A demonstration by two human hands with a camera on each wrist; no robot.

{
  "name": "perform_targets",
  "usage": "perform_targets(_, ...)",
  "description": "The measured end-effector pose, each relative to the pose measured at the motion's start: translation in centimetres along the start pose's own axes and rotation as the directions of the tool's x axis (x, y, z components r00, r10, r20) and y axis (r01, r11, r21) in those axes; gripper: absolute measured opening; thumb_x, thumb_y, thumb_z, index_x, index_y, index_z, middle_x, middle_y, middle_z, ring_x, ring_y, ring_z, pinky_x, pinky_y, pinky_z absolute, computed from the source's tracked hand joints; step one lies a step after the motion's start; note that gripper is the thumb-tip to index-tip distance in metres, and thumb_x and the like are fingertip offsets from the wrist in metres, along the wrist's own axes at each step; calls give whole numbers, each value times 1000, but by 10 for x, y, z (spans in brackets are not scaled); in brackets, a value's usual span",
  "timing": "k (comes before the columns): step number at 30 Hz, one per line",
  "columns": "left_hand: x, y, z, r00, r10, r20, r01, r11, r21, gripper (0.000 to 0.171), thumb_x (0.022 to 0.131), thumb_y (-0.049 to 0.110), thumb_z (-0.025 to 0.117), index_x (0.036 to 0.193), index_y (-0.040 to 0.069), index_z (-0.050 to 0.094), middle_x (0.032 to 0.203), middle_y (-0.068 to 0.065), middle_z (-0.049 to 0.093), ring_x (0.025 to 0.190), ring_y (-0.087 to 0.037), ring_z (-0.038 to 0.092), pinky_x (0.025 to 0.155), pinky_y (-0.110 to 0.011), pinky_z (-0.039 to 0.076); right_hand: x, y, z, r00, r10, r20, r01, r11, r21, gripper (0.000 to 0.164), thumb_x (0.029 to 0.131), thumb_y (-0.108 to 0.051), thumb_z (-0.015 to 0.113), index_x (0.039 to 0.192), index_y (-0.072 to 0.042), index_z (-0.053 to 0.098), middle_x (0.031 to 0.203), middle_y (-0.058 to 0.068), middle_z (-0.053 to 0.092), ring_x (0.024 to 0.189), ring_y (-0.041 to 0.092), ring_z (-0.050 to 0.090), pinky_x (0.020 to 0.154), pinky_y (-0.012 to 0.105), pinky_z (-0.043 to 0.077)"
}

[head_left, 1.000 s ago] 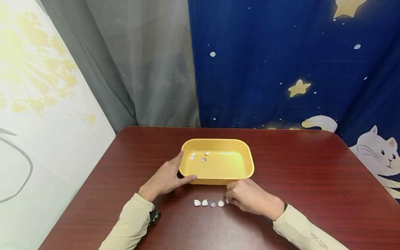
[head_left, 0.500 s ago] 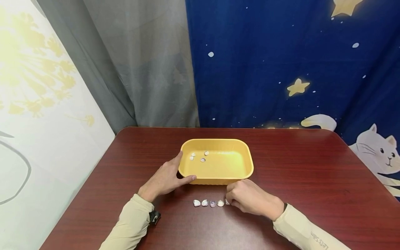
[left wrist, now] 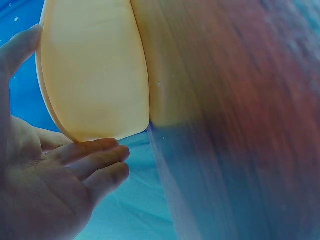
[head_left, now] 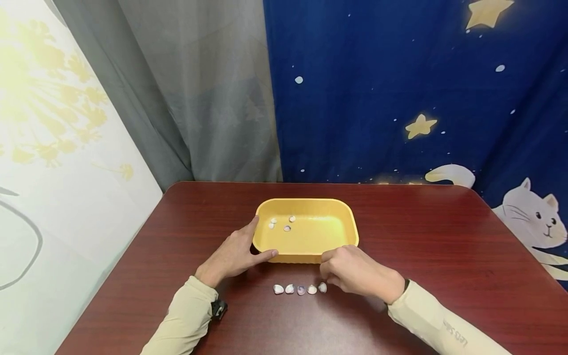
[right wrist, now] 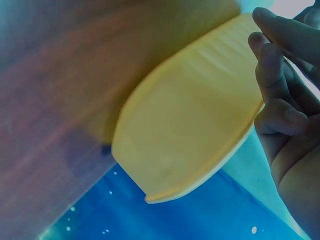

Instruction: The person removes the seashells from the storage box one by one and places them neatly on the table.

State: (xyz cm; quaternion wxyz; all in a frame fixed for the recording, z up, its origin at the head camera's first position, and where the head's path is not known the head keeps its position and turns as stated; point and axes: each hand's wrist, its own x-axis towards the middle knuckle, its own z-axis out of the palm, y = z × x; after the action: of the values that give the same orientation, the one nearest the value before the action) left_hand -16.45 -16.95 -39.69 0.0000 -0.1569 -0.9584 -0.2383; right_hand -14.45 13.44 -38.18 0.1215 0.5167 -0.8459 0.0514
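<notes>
In the head view a yellow plastic basin has my left hand at its left front corner. The thumb lies on the front rim and the straight fingers rest along the left side; the left wrist view shows the fingers against its outer wall. My right hand, fingers loosely bent, is just above the near right corner of the basin. No object shows in its fingers in the right wrist view. Below and left of it, a whitish seashell lies at the right end of a row of several shells, with a purplish seashell mid-row.
Several small shells lie in the left half of the basin. Everything stands on a dark red wooden table. Behind its far edge hang a grey curtain and a blue curtain with stars.
My right hand has released the rightmost seashell and moved slightly up and away, so that shell now shows fully in the row. The left hand keeps its place on the basin.
</notes>
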Motion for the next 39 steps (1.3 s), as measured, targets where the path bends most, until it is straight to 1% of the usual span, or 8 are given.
perform_targets(6,-1,0,1,1000,-18,6,18,1000,14,114,82,73,64,160,4,19,152,-19,49,133,-30,57,109,-47,47,7,5,-11,1000,-13,0,13,1000,-20,27,71,-7,83,62,-24,64,65,-13,54,59,2,55,56,19,46)
perform_targets(10,-1,0,0,1000,-15,1,15,1000,12,114,82,73,65,160,5,19,150,-18,51,128,-28,59,108,-46,48,14,9,-20,1000,-26,9,26,999,-19,22,72,-9,85,68,-23,69,68,-11,58,63,4,60,60,21,50)
perform_targets(14,-1,0,0,1000,-13,-2,13,1000,8,114,81,73,65,160,5,19,148,-18,52,126,-27,60,107,-46,49,24,15,-29,999,-32,20,32,999,-9,21,72,-8,85,71,-23,70,70,-11,61,66,5,62,62,23,52)
perform_targets(20,-1,-1,0,999,-30,11,30,1000,9,115,81,74,65,160,4,19,152,-18,49,129,-27,58,108,-46,48,41,27,-39,998,3,57,-5,1000,27,18,72,-6,84,73,-20,73,72,-8,66,68,6,61,65,24,52)
perform_targets(27,0,-1,1,999,-37,16,37,999,3,116,81,76,63,160,4,19,154,-19,46,133,-27,56,110,-46,47,66,41,-46,993,44,109,-42,999,-24,14,73,-9,84,77,-18,74,74,-6,69,71,9,62,66,27,53)
perform_targets(31,1,-1,1,999,-31,8,31,1000,6,116,81,76,62,160,4,19,153,-19,47,132,-28,56,109,-46,47,82,52,-43,977,106,183,-109,994,5,12,76,-10,83,80,-15,74,72,-7,66,70,9,58,64,27,51)
perform_targets(35,0,-1,1,999,-40,17,40,999,4,116,81,77,62,161,5,18,152,-18,49,129,-27,58,108,-46,48,99,64,-35,948,171,269,-188,981,38,11,79,-10,83,82,-15,73,72,-7,64,68,9,55,63,24,48)
perform_targets(39,-1,-1,2,998,-50,26,50,999,0,117,81,77,62,161,6,17,153,-18,47,130,-28,58,108,-47,48,114,71,-26,918,214,333,-247,967,60,10,81,-10,82,88,-14,75,76,-5,66,69,9,57,65,23,49)
